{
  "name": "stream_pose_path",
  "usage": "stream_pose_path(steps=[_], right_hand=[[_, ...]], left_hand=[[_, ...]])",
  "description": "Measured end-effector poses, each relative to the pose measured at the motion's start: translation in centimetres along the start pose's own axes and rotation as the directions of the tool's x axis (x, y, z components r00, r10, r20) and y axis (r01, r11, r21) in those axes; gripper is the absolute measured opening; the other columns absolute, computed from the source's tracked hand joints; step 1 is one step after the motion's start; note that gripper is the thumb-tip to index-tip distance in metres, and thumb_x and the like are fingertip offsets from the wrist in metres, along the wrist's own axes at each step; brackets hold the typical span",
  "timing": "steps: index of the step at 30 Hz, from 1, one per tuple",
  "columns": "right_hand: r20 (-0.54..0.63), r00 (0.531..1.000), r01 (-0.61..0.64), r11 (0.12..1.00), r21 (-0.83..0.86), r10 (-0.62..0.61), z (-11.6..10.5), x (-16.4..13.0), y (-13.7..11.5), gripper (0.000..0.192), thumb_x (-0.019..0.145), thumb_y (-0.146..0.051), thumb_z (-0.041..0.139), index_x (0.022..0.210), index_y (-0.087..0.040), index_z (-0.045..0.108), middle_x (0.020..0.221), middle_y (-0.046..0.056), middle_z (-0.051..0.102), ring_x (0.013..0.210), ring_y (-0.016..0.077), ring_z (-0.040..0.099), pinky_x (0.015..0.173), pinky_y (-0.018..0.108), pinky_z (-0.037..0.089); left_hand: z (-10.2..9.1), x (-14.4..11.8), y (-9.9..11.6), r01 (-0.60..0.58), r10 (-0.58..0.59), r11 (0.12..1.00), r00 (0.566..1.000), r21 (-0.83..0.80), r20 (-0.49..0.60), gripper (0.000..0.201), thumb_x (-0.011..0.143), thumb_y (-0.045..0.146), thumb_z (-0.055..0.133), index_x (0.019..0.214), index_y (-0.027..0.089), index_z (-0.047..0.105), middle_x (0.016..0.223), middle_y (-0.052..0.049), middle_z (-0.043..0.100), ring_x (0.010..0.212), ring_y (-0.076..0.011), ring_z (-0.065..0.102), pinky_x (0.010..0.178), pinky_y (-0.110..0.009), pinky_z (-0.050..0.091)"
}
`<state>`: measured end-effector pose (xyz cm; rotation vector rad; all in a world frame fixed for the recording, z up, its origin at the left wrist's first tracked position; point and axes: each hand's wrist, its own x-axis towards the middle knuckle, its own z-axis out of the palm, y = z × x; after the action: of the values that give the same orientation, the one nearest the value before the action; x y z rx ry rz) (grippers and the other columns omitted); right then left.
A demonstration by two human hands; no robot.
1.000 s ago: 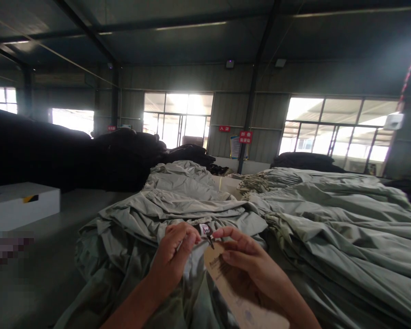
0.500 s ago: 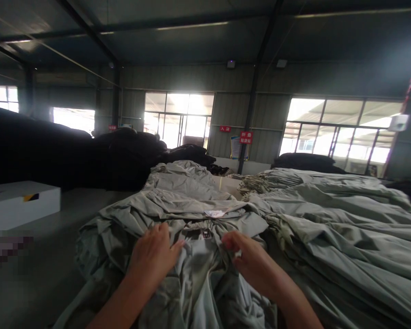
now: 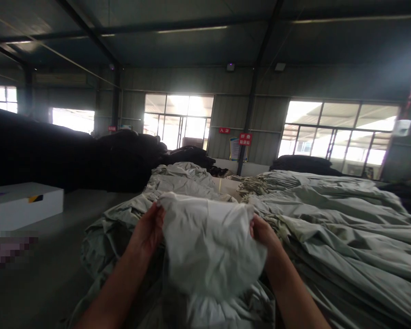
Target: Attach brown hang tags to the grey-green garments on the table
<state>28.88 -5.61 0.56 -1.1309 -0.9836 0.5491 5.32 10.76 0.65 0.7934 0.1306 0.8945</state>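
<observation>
Warehouse hall, heaps of pale green garments [image 3: 332, 219] right of hands. Left hand [image 3: 150, 230] and right hand [image 3: 263, 233] each pinch edge of garment fold [image 3: 208, 246], lifted between them above pile; folding looks barely begun, garment body below unfolded.

The person's left hand [image 3: 150, 228] and right hand [image 3: 263, 232] each grip a side edge of a pale grey-green garment [image 3: 208, 244], lifted and bunched between them above a heap of like cloth [image 3: 119, 228]. To the right lies a long stack of grey-green fabric [image 3: 345, 228], with dark fabric piles [image 3: 123, 160] behind on the left. A white box [image 3: 20, 208] sits at the left on the floor [image 3: 48, 274]. Bright windows [image 3: 342, 132] and red signs [image 3: 245, 138] line the far wall.
</observation>
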Motion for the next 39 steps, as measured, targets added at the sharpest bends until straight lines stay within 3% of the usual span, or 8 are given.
stream_pose_path(steps=[5, 9, 11, 14, 17, 20, 29, 39], right_hand=[[-0.267, 0.957, 0.187, 0.944, 0.271, -0.113, 1.0, 4.2, 1.5, 0.019, 0.066, -0.033, 0.062, 0.083, -0.027, 0.055, 0.096, 0.002, 0.062, 0.081, 0.0168, 0.060, 0.076, 0.037, 0.050], [-0.211, 0.948, 0.239, 0.971, -0.034, -0.240, 2.2, 4.5, 2.7, 0.047, 0.061, -0.029, 0.066, 0.106, -0.029, 0.055, 0.117, 0.004, 0.057, 0.101, 0.0189, 0.056, 0.087, 0.039, 0.044], [-0.095, 0.955, 0.242, 0.924, -0.297, -0.281, 2.7, 3.9, 2.7, 0.039, 0.062, -0.026, 0.064, 0.100, -0.022, 0.061, 0.106, 0.007, 0.063, 0.095, 0.0207, 0.058, 0.083, 0.035, 0.045], [0.112, 0.983, 0.179, 0.621, -0.763, -0.146, 3.3, 2.7, 2.0, 0.030, 0.069, -0.020, 0.051, 0.096, -0.016, 0.065, 0.084, 0.006, 0.068, 0.077, 0.0179, 0.060, 0.070, 0.029, 0.046], [0.222, 0.967, 0.170, 0.330, -0.929, 0.125, 3.6, 1.2, 1.6, 0.023, 0.062, -0.013, 0.056, 0.079, -0.016, 0.071, 0.066, 0.003, 0.068, 0.063, 0.0168, 0.060, 0.060, 0.025, 0.043], [0.269, 0.934, 0.215, 0.231, -0.949, 0.236, 3.9, -0.1, 1.5, 0.014, 0.051, -0.008, 0.063, 0.057, -0.018, 0.072, 0.059, 0.004, 0.067, 0.066, 0.0197, 0.060, 0.064, 0.026, 0.043], [0.188, 0.974, 0.188, 0.015, -0.982, 0.122, 3.7, -1.3, 0.1, 0.031, 0.057, -0.023, 0.067, 0.088, -0.019, 0.070, 0.085, 0.006, 0.069, 0.082, 0.0208, 0.058, 0.068, 0.025, 0.040], [0.317, 0.930, 0.287, 0.170, -0.943, 0.186, 3.4, -2.3, 0.6, 0.030, 0.070, -0.019, 0.057, 0.091, -0.034, 0.072, 0.106, 0.001, 0.067, 0.107, 0.0285, 0.046, 0.091, 0.046, 0.032]], left_hand=[[-1.7, 2.8, -3.0, -0.288, 0.294, 0.956, 0.929, 0.058, -0.224, 0.045, 0.076, 0.017, 0.051, 0.117, 0.035, 0.045, 0.137, 0.001, 0.043, 0.120, -0.0163, 0.046, 0.095, -0.038, 0.043], [-2.6, 2.4, -5.0, -0.461, 0.497, 0.638, 0.858, 0.617, 0.128, 0.050, 0.070, 0.019, 0.056, 0.118, 0.030, 0.051, 0.138, -0.003, 0.044, 0.131, -0.0216, 0.033, 0.105, -0.043, 0.030], [-2.1, 1.3, -5.6, -0.561, 0.428, 0.295, 0.801, 0.774, 0.418, 0.031, 0.071, 0.022, 0.055, 0.101, 0.025, 0.064, 0.120, -0.005, 0.060, 0.124, -0.0243, 0.041, 0.105, -0.044, 0.027], [-0.7, -0.4, -6.6, -0.584, 0.162, -0.066, 0.793, 0.809, 0.587, 0.025, 0.074, 0.019, 0.050, 0.089, 0.025, 0.069, 0.098, -0.004, 0.070, 0.110, -0.0255, 0.051, 0.101, -0.046, 0.028], [0.1, -1.3, -7.6, -0.550, 0.021, -0.239, 0.821, 0.800, 0.570, 0.032, 0.073, 0.011, 0.044, 0.087, 0.027, 0.068, 0.100, -0.001, 0.070, 0.105, -0.0239, 0.053, 0.098, -0.046, 0.030], [0.0, -1.4, -8.2, -0.498, -0.006, -0.354, 0.847, 0.791, 0.531, 0.036, 0.073, 0.008, 0.041, 0.081, 0.028, 0.070, 0.120, 0.001, 0.062, 0.112, -0.0256, 0.047, 0.096, -0.049, 0.029], [0.0, -0.4, -8.1, -0.386, 0.118, -0.343, 0.887, 0.856, 0.447, 0.045, 0.071, 0.001, 0.038, 0.101, 0.021, 0.066, 0.122, -0.004, 0.058, 0.112, -0.0222, 0.046, 0.095, -0.038, 0.038], [-0.4, 0.9, -9.0, -0.353, 0.165, -0.317, 0.893, 0.880, 0.418, 0.077, 0.067, -0.004, 0.036, 0.139, 0.021, 0.029, 0.146, -0.005, 0.031, 0.122, -0.0243, 0.038, 0.100, -0.039, 0.034]])
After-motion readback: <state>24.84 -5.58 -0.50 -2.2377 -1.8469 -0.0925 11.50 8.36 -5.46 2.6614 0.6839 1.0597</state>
